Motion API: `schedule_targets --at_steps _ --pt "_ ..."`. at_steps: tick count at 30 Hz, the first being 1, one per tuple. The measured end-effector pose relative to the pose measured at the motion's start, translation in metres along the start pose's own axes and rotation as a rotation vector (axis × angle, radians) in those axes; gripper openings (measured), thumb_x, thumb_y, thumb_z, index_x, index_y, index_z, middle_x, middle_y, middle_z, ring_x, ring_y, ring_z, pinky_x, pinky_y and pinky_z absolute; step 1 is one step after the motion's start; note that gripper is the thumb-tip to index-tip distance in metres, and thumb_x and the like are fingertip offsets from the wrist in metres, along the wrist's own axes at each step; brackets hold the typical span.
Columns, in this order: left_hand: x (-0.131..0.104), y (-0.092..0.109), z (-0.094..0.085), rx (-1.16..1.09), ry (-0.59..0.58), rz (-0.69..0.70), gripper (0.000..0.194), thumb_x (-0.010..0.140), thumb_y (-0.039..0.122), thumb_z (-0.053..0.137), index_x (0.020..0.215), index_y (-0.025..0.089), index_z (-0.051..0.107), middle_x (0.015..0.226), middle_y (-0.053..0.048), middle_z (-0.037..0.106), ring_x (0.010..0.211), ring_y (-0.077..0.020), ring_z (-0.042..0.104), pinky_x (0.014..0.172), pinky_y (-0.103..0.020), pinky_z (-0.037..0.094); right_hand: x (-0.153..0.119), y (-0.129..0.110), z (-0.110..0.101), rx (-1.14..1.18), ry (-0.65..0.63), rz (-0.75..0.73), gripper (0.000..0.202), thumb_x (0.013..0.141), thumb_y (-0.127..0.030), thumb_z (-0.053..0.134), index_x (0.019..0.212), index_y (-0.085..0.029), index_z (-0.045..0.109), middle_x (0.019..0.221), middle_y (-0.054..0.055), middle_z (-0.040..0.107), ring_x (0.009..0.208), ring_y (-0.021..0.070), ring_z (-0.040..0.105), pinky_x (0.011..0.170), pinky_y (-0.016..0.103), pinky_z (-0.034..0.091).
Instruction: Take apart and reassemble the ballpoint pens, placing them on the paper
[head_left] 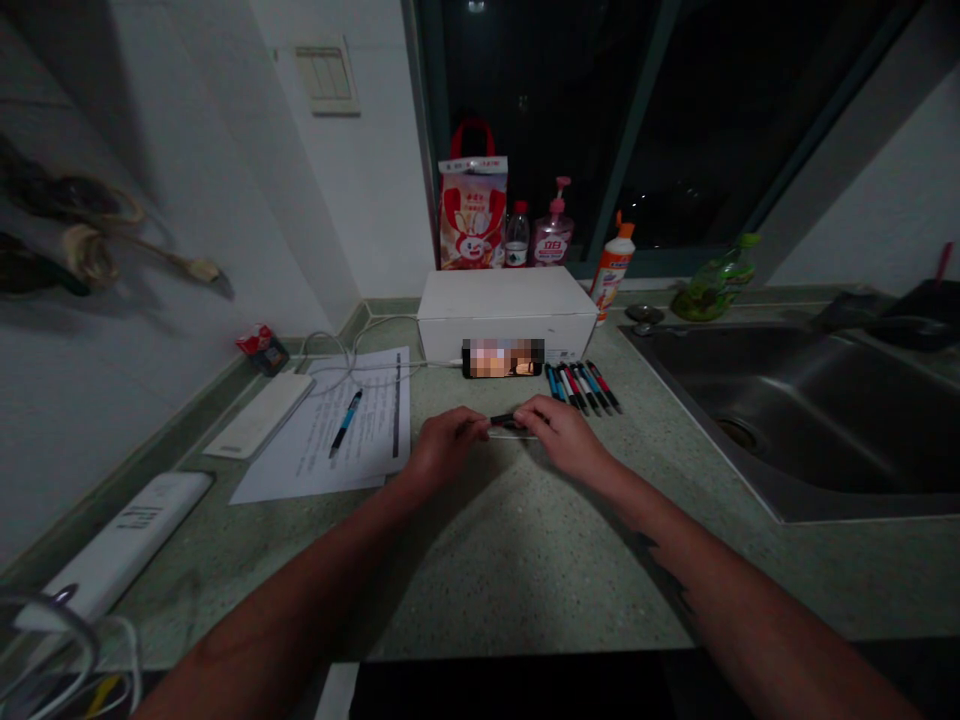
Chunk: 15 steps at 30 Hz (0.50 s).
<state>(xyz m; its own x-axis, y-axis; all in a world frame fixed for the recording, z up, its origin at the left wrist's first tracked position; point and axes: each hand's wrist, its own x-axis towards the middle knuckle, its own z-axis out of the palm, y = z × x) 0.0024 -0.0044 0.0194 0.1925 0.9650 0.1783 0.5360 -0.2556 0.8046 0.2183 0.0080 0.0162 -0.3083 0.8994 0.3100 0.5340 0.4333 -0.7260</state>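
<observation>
- At about 12 o'clock from me, the pink pump bottle (553, 240) reads "立白" on its label; I can't make out the smaller line beneath.
- Also near my 12, the red-handled bag (472, 215) has printing across its top, too blurred to read.
- Toward my 1, the orange-capped bottle (613, 265) wears a label I can't decipher.
- Between my 12 and 1, the white box (510, 295) bears tiny print on its front.
- At my 11, the paper sheets (375, 420) show printed lines, too small for me.

Dim white walls (360, 180), dark window (555, 100), speckled green counter (480, 560), steel sink (840, 400).
</observation>
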Motion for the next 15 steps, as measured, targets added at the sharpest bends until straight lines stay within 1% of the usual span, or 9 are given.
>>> schedule_targets --at_steps 3,5,7,9,10,11,12,14,15 --pt "0.0006 -0.0005 -0.0003 -0.019 -0.007 -0.008 0.025 0.091 0.032 0.056 0.076 0.019 0.072 0.078 -0.003 0.073 0.073 -0.0173 0.063 0.072 -0.030 0.046 -0.0013 -0.0018 0.0005 0.052 0.041 0.008 0.007 0.093 -0.022 0.062 0.096 -0.020 0.069 0.089 0.004 0.072 0.082 0.0188 0.065 0.075 0.031 0.047" --pt "0.0010 -0.0011 0.0000 -0.042 -0.013 -0.002 0.024 0.091 0.032 0.056 0.077 0.019 0.071 0.077 -0.003 0.072 0.073 -0.0169 0.063 0.071 -0.029 0.046 -0.0022 -0.0028 0.0012 0.079 0.044 0.039 0.013 0.090 -0.024 0.068 0.102 -0.020 0.069 0.090 0.004 0.073 0.080 0.0184 0.066 0.072 0.030 0.047" --pt "0.0011 -0.0016 0.0006 -0.058 -0.017 0.004 0.023 0.091 0.032 0.057 0.078 0.019 0.071 0.077 -0.003 0.072 0.073 -0.0170 0.063 0.071 -0.029 0.046 -0.0028 -0.0032 0.0023 0.094 -0.005 0.077 0.012 0.093 -0.029 0.065 0.098 -0.020 0.070 0.084 0.003 0.073 0.075 0.0176 0.066 0.069 0.029 0.047" --pt "0.0010 -0.0019 0.0012 -0.066 -0.019 0.008 0.022 0.090 0.033 0.058 0.078 0.019 0.070 0.077 -0.003 0.072 0.074 -0.0174 0.064 0.071 -0.030 0.046 -0.0029 -0.0033 0.0036 0.097 -0.069 0.096 0.021 0.098 -0.032 0.057 0.087 -0.019 0.070 0.074 0.002 0.071 0.069 0.0167 0.064 0.068 0.030 0.046" --pt "0.0010 -0.0022 0.0015 -0.068 -0.018 0.006 0.022 0.090 0.033 0.058 0.078 0.019 0.070 0.077 -0.003 0.072 0.074 -0.0176 0.064 0.071 -0.030 0.046 -0.0029 -0.0033 0.0042 0.100 -0.078 0.092 0.023 0.099 -0.031 0.055 0.085 -0.019 0.069 0.074 0.002 0.070 0.069 0.0166 0.064 0.068 0.030 0.046" --pt "0.0009 -0.0025 0.0018 -0.071 -0.017 0.005 0.022 0.090 0.033 0.058 0.078 0.019 0.070 0.077 -0.003 0.073 0.074 -0.0178 0.064 0.071 -0.030 0.047 -0.0028 -0.0033 0.0047 0.106 -0.071 0.081 0.020 0.098 -0.029 0.056 0.088 -0.019 0.070 0.077 0.002 0.071 0.071 0.0168 0.065 0.070 0.030 0.047" --pt "0.0009 -0.0029 0.0021 -0.073 -0.017 0.005 0.022 0.090 0.033 0.058 0.079 0.019 0.070 0.077 -0.003 0.073 0.074 -0.0178 0.064 0.071 -0.030 0.047 -0.0028 -0.0032 0.0052 0.115 -0.048 0.072 0.013 0.095 -0.028 0.061 0.095 -0.019 0.071 0.082 0.003 0.073 0.075 0.0172 0.066 0.071 0.030 0.047" --pt "0.0010 -0.0044 0.0030 -0.075 -0.022 0.005 0.021 0.090 0.033 0.058 0.079 0.019 0.070 0.077 -0.004 0.073 0.073 -0.0180 0.064 0.071 -0.030 0.048 -0.0029 -0.0031 0.0061 0.136 -0.011 0.078 0.021 0.090 -0.028 0.068 0.109 -0.020 0.069 0.090 0.004 0.074 0.078 0.0176 0.066 0.072 0.030 0.048" --pt "0.0010 -0.0053 0.0036 -0.075 -0.025 0.007 0.021 0.090 0.033 0.058 0.080 0.019 0.070 0.077 -0.004 0.073 0.073 -0.0181 0.064 0.071 -0.031 0.048 -0.0030 -0.0028 0.0065 0.145 -0.024 0.093 0.020 0.092 -0.030 0.066 0.109 -0.020 0.070 0.087 0.004 0.073 0.075 0.0173 0.066 0.071 0.030 0.049"
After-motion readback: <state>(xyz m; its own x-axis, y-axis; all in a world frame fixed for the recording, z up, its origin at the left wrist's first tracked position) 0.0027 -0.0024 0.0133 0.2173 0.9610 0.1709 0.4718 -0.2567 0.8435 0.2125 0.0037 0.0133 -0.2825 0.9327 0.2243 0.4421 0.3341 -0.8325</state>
